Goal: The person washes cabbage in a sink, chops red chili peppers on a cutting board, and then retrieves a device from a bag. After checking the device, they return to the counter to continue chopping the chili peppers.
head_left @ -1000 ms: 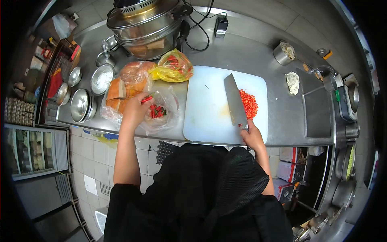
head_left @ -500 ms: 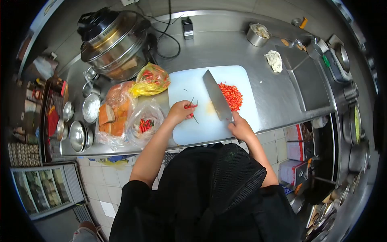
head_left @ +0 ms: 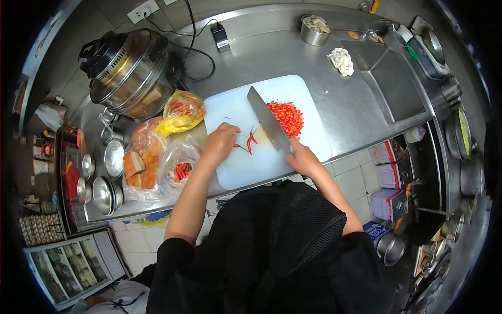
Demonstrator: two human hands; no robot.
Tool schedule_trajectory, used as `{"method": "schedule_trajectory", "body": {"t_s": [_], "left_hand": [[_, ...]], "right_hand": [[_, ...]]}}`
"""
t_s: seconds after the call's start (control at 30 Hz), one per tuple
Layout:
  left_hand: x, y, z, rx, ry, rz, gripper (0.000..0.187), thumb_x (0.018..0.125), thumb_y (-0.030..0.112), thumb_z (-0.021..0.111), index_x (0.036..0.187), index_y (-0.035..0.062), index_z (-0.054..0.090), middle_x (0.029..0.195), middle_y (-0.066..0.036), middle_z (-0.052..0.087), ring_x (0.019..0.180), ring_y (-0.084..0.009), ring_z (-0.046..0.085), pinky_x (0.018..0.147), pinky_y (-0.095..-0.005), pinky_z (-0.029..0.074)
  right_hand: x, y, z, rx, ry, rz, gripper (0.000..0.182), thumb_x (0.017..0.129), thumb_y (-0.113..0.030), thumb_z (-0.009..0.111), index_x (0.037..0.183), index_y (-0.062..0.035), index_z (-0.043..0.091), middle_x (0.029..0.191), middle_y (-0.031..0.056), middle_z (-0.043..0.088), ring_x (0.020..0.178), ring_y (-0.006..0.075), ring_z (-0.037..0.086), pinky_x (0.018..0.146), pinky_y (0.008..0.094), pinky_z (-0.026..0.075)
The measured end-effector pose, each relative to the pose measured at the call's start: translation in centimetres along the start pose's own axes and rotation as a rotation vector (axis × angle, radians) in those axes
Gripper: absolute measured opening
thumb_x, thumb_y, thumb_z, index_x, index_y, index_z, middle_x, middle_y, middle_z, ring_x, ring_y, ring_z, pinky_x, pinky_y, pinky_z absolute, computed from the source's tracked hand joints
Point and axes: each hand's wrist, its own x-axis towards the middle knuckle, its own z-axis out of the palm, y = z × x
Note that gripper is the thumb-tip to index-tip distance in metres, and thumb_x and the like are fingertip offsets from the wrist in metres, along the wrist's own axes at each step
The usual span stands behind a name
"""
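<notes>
The right hand (head_left: 303,158) is closed around the handle of a big knife (head_left: 268,119), close to the near edge of the cutting board (head_left: 238,172). The knife slants across the board: its long axis runs from the handle, near and to the right, up to the end of the blade, which points away from the person and to the left. The left hand (head_left: 222,141) is over the board's left part, fingers loosely curled; from here I can't tell whether they grip anything. A red chilli (head_left: 237,146) lies right by it, green stem pointing right and slightly toward the person. Between that hand and the blade are more whole chillies (head_left: 249,147), one lying nearly in line with the person's view, stem pointing away. Chopped chilli (head_left: 287,119) sits heaped along the blade's right side.

Left of the board I see a clear bag (head_left: 184,149) with red chillies inside, and behind it a yellow bag (head_left: 184,111). Farther left are orange-brown blocks (head_left: 134,164) in clear plastic, then metal bowls (head_left: 103,196). A big cooker (head_left: 130,78) stands at the back left. Across to the right, a pale lump (head_left: 341,62) lies beside the sink (head_left: 389,86), with a metal pot (head_left: 314,36) behind.
</notes>
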Motion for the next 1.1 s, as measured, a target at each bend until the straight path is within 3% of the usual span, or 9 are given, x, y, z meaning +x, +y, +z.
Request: {"method": "schedule_trajectory", "body": {"t_s": [0.1,0.2,0.4,0.53,0.73,0.9,1.0,1.1], "left_hand": [[0.9,1.2,0.6,0.080,-0.172,0.084,0.024,0.084,0.007,0.063,0.107,0.0123,0.068,0.101,-0.007,0.059,0.090,-0.0267,0.062,0.079,-0.0359,0.050],[1.4,1.6,1.2,0.152,-0.290,0.144,0.026,0.083,0.011,0.066,0.108,0.0138,0.068,0.104,-0.006,0.057,0.097,-0.0255,0.060,0.081,-0.0365,0.050],[1.5,1.9,0.1,0.256,-0.311,0.024,0.033,0.076,0.022,0.074,0.108,0.0128,0.068,0.107,-0.009,0.056,0.101,-0.0257,0.059,0.083,-0.0376,0.049],[1.2,0.9,0.4,0.266,-0.172,0.158,0.034,0.075,0.024,0.076,0.105,0.0101,0.068,0.108,-0.009,0.056,0.102,-0.0263,0.058,0.084,-0.0387,0.048],[1.7,1.6,1.4,0.294,-0.294,0.122,0.026,0.076,0.019,0.074,0.099,0.0085,0.068,0.102,-0.009,0.060,0.105,-0.0270,0.057,0.088,-0.0395,0.045],[1.5,1.4,2.2,0.030,-0.249,0.151,0.023,0.077,0.011,0.067,0.100,0.0088,0.068,0.100,-0.009,0.062,0.102,-0.0282,0.058,0.087,-0.0402,0.045],[1.3,0.4,1.9,0.129,-0.132,0.175,0.022,0.078,0.013,0.068,0.100,0.0081,0.068,0.100,-0.010,0.063,0.100,-0.0295,0.060,0.086,-0.0393,0.048],[1.4,-0.6,1.2,0.176,-0.145,0.151,0.017,0.079,0.010,0.064,0.094,0.0077,0.069,0.094,-0.010,0.063,0.097,-0.0307,0.059,0.084,-0.0414,0.047]], "right_hand": [[-0.1,-0.3,0.0,-0.003,0.011,-0.005,0.036,0.083,-0.014,0.054,0.114,0.0005,0.043,0.094,0.0313,0.063,0.094,0.0470,0.061,0.083,0.0508,0.047],[-0.5,-0.9,-0.2,-0.011,0.005,0.022,0.036,0.083,-0.014,0.055,0.113,0.0007,0.043,0.094,0.0315,0.063,0.094,0.0473,0.061,0.084,0.0509,0.047],[-0.7,-1.1,-0.1,-0.002,0.018,0.034,0.035,0.082,-0.013,0.055,0.112,0.0010,0.043,0.095,0.0318,0.063,0.095,0.0474,0.061,0.084,0.0507,0.047],[-0.6,-1.4,-0.4,-0.018,0.003,0.041,0.036,0.082,-0.013,0.055,0.113,0.0016,0.044,0.095,0.0320,0.063,0.095,0.0470,0.061,0.085,0.0503,0.047],[-0.7,-1.3,-0.2,-0.004,0.021,0.001,0.037,0.082,-0.012,0.055,0.114,0.0028,0.044,0.096,0.0326,0.063,0.095,0.0465,0.061,0.085,0.0503,0.047],[-0.5,-1.1,0.0,-0.020,0.014,0.013,0.037,0.082,-0.012,0.055,0.114,0.0029,0.045,0.096,0.0326,0.063,0.096,0.0464,0.061,0.085,0.0503,0.047],[-0.6,-1.3,-0.1,-0.023,0.015,0.021,0.037,0.081,-0.012,0.055,0.114,0.0030,0.045,0.096,0.0324,0.063,0.096,0.0462,0.061,0.085,0.0502,0.048],[-0.8,-1.9,-0.4,-0.018,0.005,0.049,0.037,0.081,-0.012,0.055,0.114,0.0027,0.045,0.096,0.0322,0.063,0.095,0.0459,0.061,0.085,0.0501,0.048]]}}
